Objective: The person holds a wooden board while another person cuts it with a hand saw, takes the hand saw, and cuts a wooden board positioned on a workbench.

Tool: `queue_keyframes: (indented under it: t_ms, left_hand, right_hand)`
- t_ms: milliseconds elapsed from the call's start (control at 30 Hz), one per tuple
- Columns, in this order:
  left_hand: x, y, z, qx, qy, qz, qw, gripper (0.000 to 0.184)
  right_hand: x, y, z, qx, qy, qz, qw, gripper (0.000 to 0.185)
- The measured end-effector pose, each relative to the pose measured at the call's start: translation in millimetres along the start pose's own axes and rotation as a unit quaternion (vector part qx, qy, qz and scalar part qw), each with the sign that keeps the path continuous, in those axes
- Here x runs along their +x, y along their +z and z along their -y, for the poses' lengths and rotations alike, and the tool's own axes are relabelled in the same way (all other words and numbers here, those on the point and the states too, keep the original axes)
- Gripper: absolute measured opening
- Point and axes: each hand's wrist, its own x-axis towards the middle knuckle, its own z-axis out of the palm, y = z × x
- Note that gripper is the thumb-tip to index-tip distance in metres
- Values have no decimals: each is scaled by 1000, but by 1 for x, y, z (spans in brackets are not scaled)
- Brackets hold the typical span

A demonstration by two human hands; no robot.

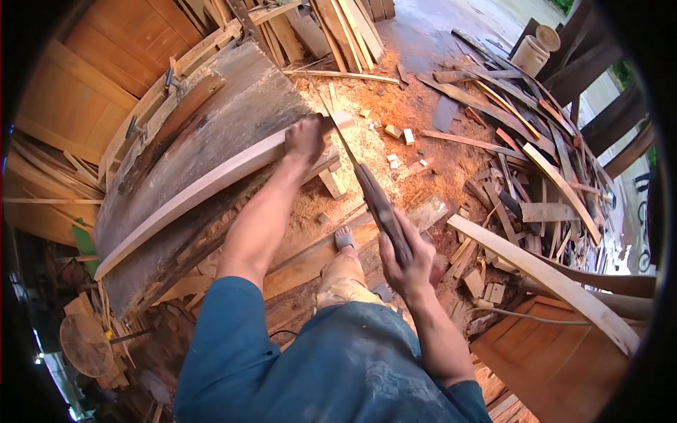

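My right hand point(415, 259) is wrapped round the dark wooden handle of a handsaw point(375, 196). Its thin blade, seen nearly edge-on, reaches forward past the far end of a long pale wooden plank point(204, 185). My left hand point(305, 141) presses on that plank near the same end, fingers closed and slightly blurred. Just beside these fingers is a small dark piece I cannot make out. Under the plank lies a broad, weathered wooden workbench point(257, 84).
Sawdust and small offcuts point(408, 136) cover the ground ahead. A heap of scrap wood point(508, 141) lies to the right, near a curved pale board point(550, 278) and a panelled door point(543, 359). Boards point(345, 32) lean at the back. My foot point(344, 238) is beside a timber.
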Motion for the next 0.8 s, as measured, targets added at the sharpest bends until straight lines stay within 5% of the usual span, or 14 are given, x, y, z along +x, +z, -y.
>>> queue_keyframes:
  t_ms: [133,267,400,500,600,700,800]
  left_hand:
    - [15,-6,7,28,33,13,999,21]
    - [23,-27,0,59,11,69,996,24]
    - [34,-8,18,4,15,73,997,26]
    - [35,-30,6,25,-2,82,996,27]
    - [53,-24,18,17,-11,82,996,28]
    - [58,-38,17,20,-8,103,994,29]
    - [67,-22,29,20,3,97,995,30]
  right_hand:
    - [-7,-15,10,-28,32,23,999,49]
    - [-48,-62,18,-90,-71,22,993,49]
    - [26,-3,14,-32,24,25,999,47]
    - [46,14,11,25,9,-6,1000,46]
    - [-22,-45,18,-89,-30,22,995,45]
    - [-73,-88,27,-22,-68,10,997,48]
    - [0,-35,26,-68,-28,15,997,42]
